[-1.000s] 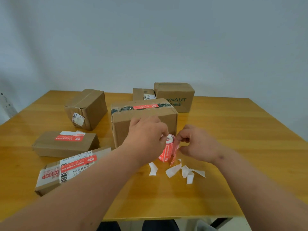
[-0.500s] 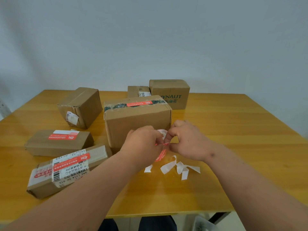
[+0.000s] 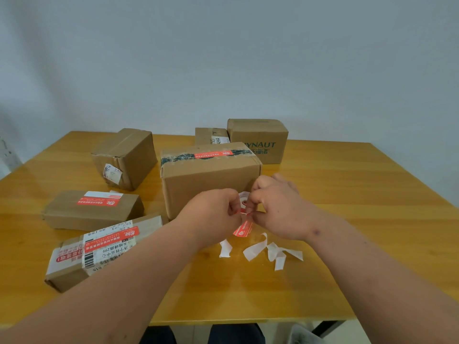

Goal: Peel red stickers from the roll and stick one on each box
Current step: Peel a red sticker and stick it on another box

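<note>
Where the two hands meet, just in front of the big middle box (image 3: 211, 180), the grip is a double pinch: the left hand (image 3: 213, 217) and the right hand (image 3: 275, 207) both have fingertips curled tight on a red sticker (image 3: 243, 228), which hangs down between them. The sticker roll (image 3: 243, 198) peeps out white behind the knuckles; which hand carries it I cannot tell.

On the table (image 3: 360, 194), at six o'clock from the hands, lie curled white backing strips (image 3: 263, 249), near the front edge.

Three boxes look done, to my eye. The middle box has a red sticker along its top tape, the flat box (image 3: 94, 209) at nine o'clock has one on its top, and the labelled parcel (image 3: 99, 252) at eight o'clock has one across its shipping label. Left, as far as I can see, are the tilted box (image 3: 126, 157) at ten o'clock, the small box (image 3: 211, 136) at twelve and the printed carton (image 3: 258, 140) at one o'clock; their hidden faces I cannot vouch for.

The right half of the table lies open out to its edge, so a reach round to the far boxes looks easiest that way. The left side is crowded, and the middle box stands squarely in the straight path.
</note>
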Demonstrator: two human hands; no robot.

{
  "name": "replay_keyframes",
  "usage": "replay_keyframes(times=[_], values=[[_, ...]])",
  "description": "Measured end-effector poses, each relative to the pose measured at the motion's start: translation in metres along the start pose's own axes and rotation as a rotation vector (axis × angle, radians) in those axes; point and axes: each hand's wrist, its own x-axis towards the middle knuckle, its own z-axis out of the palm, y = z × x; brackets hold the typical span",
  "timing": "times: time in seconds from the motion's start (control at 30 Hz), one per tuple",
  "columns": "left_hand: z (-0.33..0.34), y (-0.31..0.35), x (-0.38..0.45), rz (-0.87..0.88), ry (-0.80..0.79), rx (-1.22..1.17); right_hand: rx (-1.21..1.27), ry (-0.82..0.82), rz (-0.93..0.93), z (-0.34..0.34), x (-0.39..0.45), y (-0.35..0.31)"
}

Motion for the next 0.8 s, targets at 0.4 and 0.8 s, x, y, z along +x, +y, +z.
replay_keyframes(times=[0.4,0.8], values=[[-0.002,-0.001,-0.002,0.075,0.033,-0.058,-0.037,-0.035,-0.022,-0.009,0.004,-0.006],[-0.005,-0.004,0.002,-0.065,-0.045,-0.236,-0.107,-0.039,-0.045,-0.011,0.004,-0.010]])
